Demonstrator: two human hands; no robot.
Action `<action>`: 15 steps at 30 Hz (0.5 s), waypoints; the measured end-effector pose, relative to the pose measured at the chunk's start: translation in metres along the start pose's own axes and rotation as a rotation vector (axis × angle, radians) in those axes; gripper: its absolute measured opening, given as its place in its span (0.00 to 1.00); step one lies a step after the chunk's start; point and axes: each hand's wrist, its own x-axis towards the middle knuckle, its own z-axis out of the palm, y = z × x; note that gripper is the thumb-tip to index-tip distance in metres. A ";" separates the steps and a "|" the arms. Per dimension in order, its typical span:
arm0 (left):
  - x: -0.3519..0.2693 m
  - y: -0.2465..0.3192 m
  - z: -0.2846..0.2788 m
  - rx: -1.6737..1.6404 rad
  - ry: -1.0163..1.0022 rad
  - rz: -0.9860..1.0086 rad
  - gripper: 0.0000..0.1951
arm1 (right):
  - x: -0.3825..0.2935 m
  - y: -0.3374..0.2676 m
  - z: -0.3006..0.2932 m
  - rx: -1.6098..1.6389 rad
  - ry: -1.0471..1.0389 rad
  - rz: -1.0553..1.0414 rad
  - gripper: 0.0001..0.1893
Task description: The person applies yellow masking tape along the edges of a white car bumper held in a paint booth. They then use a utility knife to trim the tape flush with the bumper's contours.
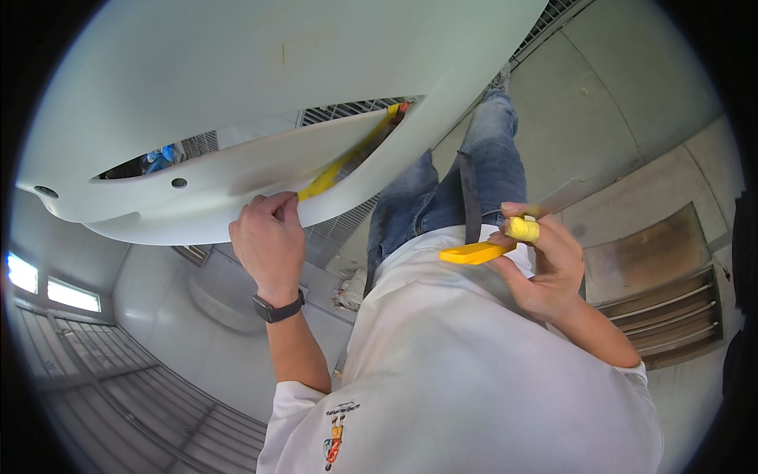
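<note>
A large pale car bumper cover lies before me. Yellow masking tape runs along the curved edge of its long opening, with grey and red marks at the far end. My left hand, with a watch on its wrist, pinches the tape's near end between thumb and fingertips. In my right hand, away from the bumper, is a yellow plastic tool, held between thumb and fingers. A yellow wrap sits round a finger of that hand. A thin translucent strip shows beyond the fingers; whether it is held cannot be told.
Floor grating shows under and beside the bumper. A blue crumpled item is visible through the opening. A dark strap hangs over my jeans. Slatted metal panels stand at right, and a ribbed wall at lower left.
</note>
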 end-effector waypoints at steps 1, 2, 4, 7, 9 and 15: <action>0.000 -0.001 0.001 -0.049 0.007 -0.010 0.04 | 0.000 0.000 -0.001 0.001 -0.003 -0.008 0.25; 0.000 -0.001 0.003 -0.072 0.017 -0.021 0.04 | 0.001 0.000 -0.002 0.001 -0.011 -0.008 0.25; -0.001 -0.002 0.005 -0.161 0.043 -0.045 0.03 | 0.001 -0.001 -0.004 -0.011 -0.019 -0.011 0.26; -0.003 0.000 0.006 -0.098 0.064 -0.092 0.03 | 0.003 -0.003 -0.006 -0.033 -0.012 -0.011 0.26; -0.003 0.000 0.005 -0.125 0.033 -0.099 0.04 | 0.005 -0.004 -0.007 -0.032 -0.005 0.007 0.26; 0.001 -0.003 0.007 0.000 -0.044 -0.133 0.06 | 0.009 -0.010 -0.009 -0.009 -0.053 0.006 0.27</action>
